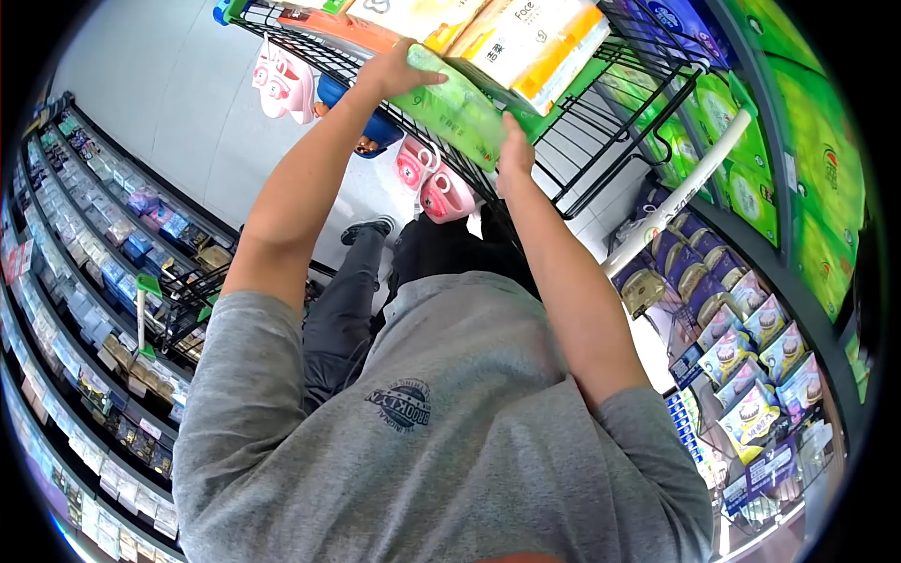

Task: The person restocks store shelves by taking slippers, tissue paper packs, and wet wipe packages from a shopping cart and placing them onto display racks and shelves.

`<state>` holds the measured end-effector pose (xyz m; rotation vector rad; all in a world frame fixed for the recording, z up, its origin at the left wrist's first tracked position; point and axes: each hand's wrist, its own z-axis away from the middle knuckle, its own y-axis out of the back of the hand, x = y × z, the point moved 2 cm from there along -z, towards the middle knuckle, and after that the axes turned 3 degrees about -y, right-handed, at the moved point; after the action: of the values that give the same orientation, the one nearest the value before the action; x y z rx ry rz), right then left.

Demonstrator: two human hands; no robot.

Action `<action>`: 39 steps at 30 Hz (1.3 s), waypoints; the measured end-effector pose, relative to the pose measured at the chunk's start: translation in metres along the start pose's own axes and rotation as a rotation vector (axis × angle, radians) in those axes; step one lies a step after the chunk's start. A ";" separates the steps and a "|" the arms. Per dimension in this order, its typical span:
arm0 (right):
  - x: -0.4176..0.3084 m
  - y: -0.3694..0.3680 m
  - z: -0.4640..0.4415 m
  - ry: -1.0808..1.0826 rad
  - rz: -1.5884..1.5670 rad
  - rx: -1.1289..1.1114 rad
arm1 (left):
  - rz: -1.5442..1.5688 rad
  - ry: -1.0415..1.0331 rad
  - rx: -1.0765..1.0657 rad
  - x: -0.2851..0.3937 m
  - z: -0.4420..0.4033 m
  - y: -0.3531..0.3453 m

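Observation:
A soft green plastic-wrapped pack point(450, 108) lies slantwise at the near edge of the wire shopping cart point(610, 141). My left hand point(399, 73) grips its far-left end, thumb across the top. At the opposite end, my right hand point(514, 155) is closed on the pack's corner, its fingers partly hidden. Just beyond it in the cart sits a white-and-orange tissue pack marked "Face" point(530, 42). Another yellow-and-white pack point(413, 14) stands beside that one, above an orange package point(328, 30).
Pink cartoon-faced slippers point(432, 183) hang off the cart's near side. The cart's white handle point(680, 192) runs along the right. Shelves of small packaged goods point(94, 272) line the left; green packs point(817, 178) and hanging packets point(751, 357) fill the right. A person's dark-trousered leg point(347, 300) shows left.

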<state>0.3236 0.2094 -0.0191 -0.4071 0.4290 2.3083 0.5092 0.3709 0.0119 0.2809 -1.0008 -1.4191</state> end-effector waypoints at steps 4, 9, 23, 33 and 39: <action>-0.020 0.004 0.023 -0.071 -0.183 -0.119 | -0.097 0.002 0.058 0.026 0.004 0.033; -0.055 0.013 0.046 -0.088 -0.046 -0.337 | -0.289 -0.132 0.215 0.077 0.039 0.094; -0.132 0.052 0.136 0.302 -0.493 -0.603 | 0.000 -0.382 0.454 0.217 0.170 0.253; -0.216 0.149 0.160 0.611 -0.351 -0.565 | 0.301 -0.508 0.439 0.285 0.174 0.244; -0.259 0.231 0.188 1.099 -0.144 -0.181 | 0.111 -0.836 0.258 0.338 0.151 0.239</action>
<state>0.3015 -0.0256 0.2971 -1.7377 0.6630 1.7962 0.5121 0.1723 0.4055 -0.2110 -1.8537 -1.3121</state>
